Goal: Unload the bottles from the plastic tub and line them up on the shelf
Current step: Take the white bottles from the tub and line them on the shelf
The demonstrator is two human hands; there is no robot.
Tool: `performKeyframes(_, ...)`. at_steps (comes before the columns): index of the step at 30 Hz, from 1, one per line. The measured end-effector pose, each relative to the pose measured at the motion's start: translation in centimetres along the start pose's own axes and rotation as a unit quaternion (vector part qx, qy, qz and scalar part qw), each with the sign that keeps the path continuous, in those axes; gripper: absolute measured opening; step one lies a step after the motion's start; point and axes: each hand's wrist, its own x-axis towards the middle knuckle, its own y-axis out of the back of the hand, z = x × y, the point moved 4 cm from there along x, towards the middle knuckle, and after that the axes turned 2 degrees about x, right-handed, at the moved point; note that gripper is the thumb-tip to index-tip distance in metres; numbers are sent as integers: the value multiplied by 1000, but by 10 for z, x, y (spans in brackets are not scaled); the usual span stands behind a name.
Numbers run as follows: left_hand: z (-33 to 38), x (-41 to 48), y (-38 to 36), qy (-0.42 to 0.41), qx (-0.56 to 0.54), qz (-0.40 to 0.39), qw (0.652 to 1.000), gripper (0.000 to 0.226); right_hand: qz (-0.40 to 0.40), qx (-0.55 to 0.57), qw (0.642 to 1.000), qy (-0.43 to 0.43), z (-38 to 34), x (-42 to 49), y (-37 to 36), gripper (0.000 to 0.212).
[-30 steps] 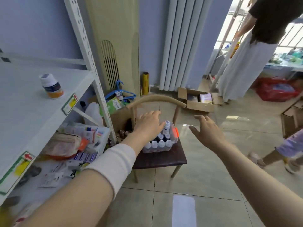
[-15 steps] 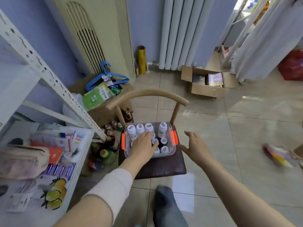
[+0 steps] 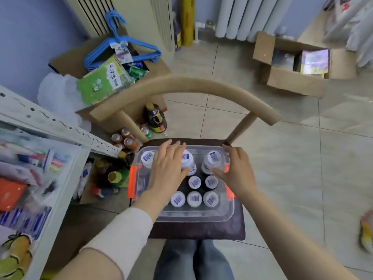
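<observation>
On the dark chair seat (image 3: 201, 231) sits the plastic tub (image 3: 181, 218), its white-capped bottles (image 3: 194, 199) standing upright in rows; the left hand (image 3: 167, 168) lies flat over the rear bottles, fingers straight and spread; the right hand (image 3: 236, 172), beside the tub half a second ago, has come in and curves about the right-rear bottle (image 3: 212, 158), thumb at its near side, though I cannot confirm a closed grip; a lift looks imminent; the shelf (image 3: 50, 122) stands just left.
</observation>
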Motion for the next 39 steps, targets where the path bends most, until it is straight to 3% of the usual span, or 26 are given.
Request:
performKeyframes(11,-19,18,-38,-34,51,69,996,56,116,-47,987,96,16,16,-36,43)
performKeyframes(15,-20,20,-43,-35,21,69,997,50,82,-20,993,78,18,19,-37,41)
performKeyframes(18,-17,17,-33,-16,-71,56,996,47,38,44,997,56,16,20,-25,44)
performKeyframes(23,-5,-4,17,76,-273,13,959,44,19,142,990,-20,-12,7,28,42)
performKeyframes(26,1,-22,62,88,-367,19,926,41,12,165,986,-33,-42,-6,66,40)
performKeyframes(32,11,-57,146,77,-412,72,905,33,29,164,986,4,-108,-35,136,39)
performKeyframes(39,17,-109,223,76,-398,121,906,28,10,151,986,73,-174,-66,192,43)
